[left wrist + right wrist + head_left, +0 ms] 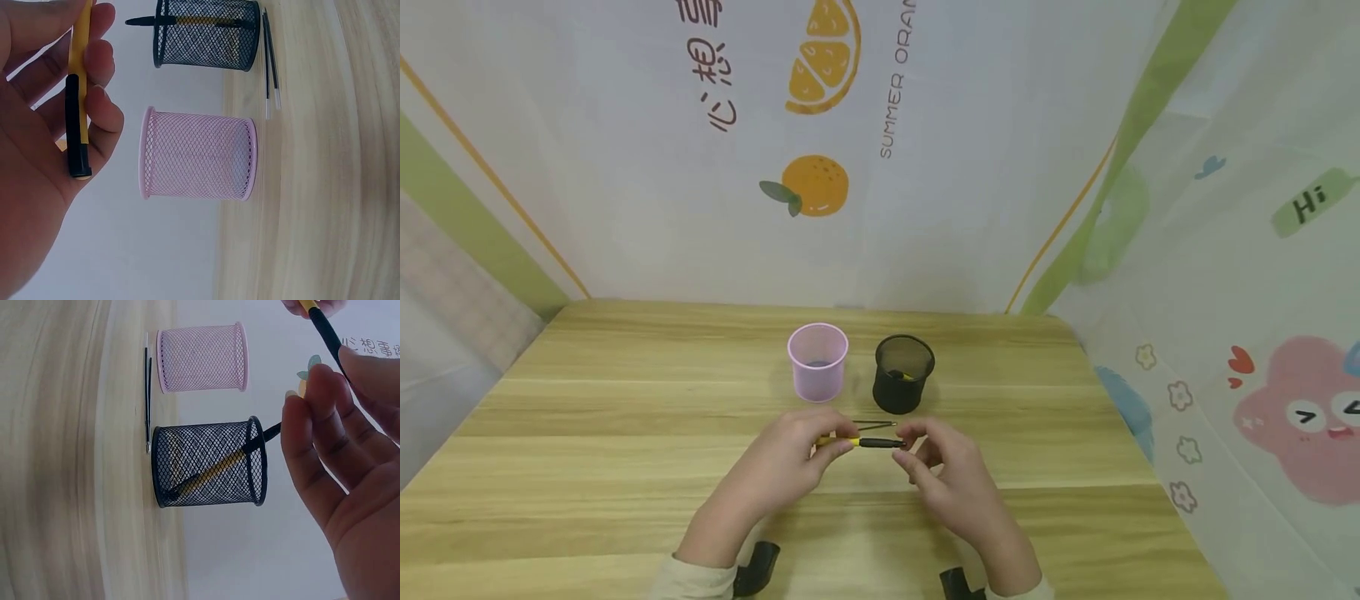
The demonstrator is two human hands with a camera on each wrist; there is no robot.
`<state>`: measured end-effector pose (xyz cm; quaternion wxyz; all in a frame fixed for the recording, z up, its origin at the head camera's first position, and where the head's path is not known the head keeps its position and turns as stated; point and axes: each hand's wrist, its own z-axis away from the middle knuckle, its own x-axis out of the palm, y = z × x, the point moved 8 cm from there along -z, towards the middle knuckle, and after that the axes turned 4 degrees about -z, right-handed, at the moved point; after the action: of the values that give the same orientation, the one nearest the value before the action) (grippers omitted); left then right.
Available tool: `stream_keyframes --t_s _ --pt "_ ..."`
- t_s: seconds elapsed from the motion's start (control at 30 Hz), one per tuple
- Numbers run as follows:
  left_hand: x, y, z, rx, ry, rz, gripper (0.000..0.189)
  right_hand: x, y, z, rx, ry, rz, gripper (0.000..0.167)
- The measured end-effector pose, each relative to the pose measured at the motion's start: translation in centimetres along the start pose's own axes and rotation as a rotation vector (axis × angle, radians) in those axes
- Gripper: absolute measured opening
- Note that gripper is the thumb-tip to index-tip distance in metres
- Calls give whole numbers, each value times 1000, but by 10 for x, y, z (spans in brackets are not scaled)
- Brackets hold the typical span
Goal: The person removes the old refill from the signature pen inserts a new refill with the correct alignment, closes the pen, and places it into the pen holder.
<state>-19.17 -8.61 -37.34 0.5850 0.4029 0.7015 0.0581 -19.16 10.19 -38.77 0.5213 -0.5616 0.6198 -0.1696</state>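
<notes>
A yellow-and-black pen [880, 443] lies level between the two hands, above the table. My left hand [801, 454] grips its yellow barrel between thumb and fingers; the black clip end [77, 125] shows in the left wrist view. At the other end, my right hand [955, 479] pinches the black tip with thumb and fingertips, which hide the very point. Just beyond the pen, two thin dark pen refills [876, 422] with pale ends lie on the table, partly covered by the left fingers in the head view.
Behind the hands stand a pink mesh cup [818, 385] on the left and a black mesh cup [898, 395] on the right. Another yellow-and-black pen [215, 473] leans inside the black cup. A printed cloth [955, 208] hangs behind the wooden table [587, 417].
</notes>
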Motion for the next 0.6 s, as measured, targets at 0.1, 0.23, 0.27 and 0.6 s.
stream_keyframes --t_s 0.1,0.23,0.27,0.6 --pt "0 0 1 -2 0 -2 10 -1 -2 1 -30 20 32 12" --pt "0 -1 1 -5 1 1 10 -2 -2 1 -46 31 51 11" --pt "1 -2 1 -6 -1 1 10 -3 0 1 -42 34 51 11" --pt "-4 -15 7 -39 -1 16 13 -19 14 3 59 107 66 10"
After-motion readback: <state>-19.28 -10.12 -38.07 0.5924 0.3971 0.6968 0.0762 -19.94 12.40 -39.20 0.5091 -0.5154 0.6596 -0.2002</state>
